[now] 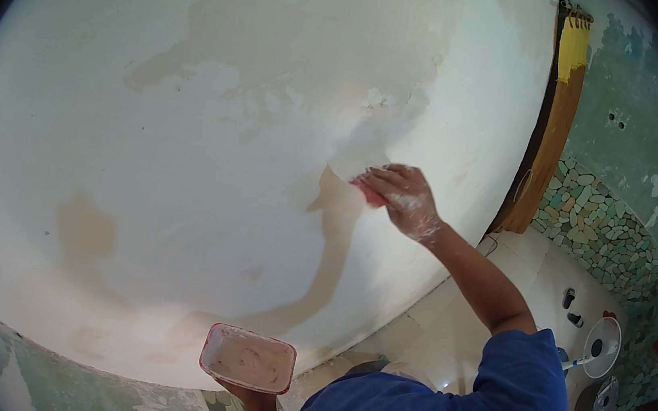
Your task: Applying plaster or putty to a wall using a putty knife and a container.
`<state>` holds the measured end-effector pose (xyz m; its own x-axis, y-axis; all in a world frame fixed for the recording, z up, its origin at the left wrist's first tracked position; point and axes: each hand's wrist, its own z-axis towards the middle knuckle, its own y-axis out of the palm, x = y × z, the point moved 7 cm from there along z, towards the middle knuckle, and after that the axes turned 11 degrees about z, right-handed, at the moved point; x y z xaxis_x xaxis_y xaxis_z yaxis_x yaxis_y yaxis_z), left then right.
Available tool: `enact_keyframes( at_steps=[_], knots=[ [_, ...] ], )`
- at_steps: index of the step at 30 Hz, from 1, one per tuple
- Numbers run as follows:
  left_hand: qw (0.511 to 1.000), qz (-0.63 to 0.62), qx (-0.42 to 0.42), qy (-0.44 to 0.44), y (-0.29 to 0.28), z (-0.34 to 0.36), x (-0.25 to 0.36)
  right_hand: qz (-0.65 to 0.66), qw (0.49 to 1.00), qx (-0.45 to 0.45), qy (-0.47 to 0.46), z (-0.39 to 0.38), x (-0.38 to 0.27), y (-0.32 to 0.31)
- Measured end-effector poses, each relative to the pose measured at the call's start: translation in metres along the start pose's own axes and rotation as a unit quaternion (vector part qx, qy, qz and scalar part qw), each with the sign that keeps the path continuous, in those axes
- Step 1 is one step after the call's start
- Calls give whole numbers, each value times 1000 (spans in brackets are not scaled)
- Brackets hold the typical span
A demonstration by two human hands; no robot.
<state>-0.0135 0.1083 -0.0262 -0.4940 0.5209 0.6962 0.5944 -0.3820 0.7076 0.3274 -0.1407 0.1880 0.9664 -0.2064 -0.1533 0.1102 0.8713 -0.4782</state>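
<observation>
My right hand (pixel 403 198), dusted with white powder or paste, is closed round the red handle of a putty knife (pixel 372 194). The pale, wide blade seems to lie against the white wall (pixel 212 160), just below a damp-looking grey smear; its edge is hard to make out. Low in front of me, my left hand (pixel 247 392) supports a rectangular tub (pixel 209 354) with a reddish rim from underneath. Beige paste (pixel 250 361) fills part of it, and smears coat its inner walls. Most of the left hand's fingers are hidden beneath the tub.
Beige patches and arm shadows mark the wall. At right hangs a brown curtain (pixel 550 149) with a yellow cloth (pixel 573 47) above. Beyond are a pebble-clad wall (pixel 588 207), dark slippers (pixel 569 298), a round white object (pixel 612 343) and a round metallic item (pixel 606 399) on the tiled floor (pixel 445 324).
</observation>
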Motion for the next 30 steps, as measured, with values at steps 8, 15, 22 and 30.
enact_keyframes(
  at_steps=[8, 15, 22, 30],
  knots=[
    [1000, -13, -8, -13, -5, 7, -8, 20, 985, 169, 27, 74, 30, -74],
    [1000, -9, -25, 6, 4, 1, -1, 57, 997, 52, 10, 5, -8, 9],
    [1000, -17, 14, -3, 12, -4, 4, 94, 987, 131, 27, 29, 10, -39],
    [999, -4, 24, 25, -18, 5, -2, -43, 993, 107, -12, 34, 1, 6]
  ],
)
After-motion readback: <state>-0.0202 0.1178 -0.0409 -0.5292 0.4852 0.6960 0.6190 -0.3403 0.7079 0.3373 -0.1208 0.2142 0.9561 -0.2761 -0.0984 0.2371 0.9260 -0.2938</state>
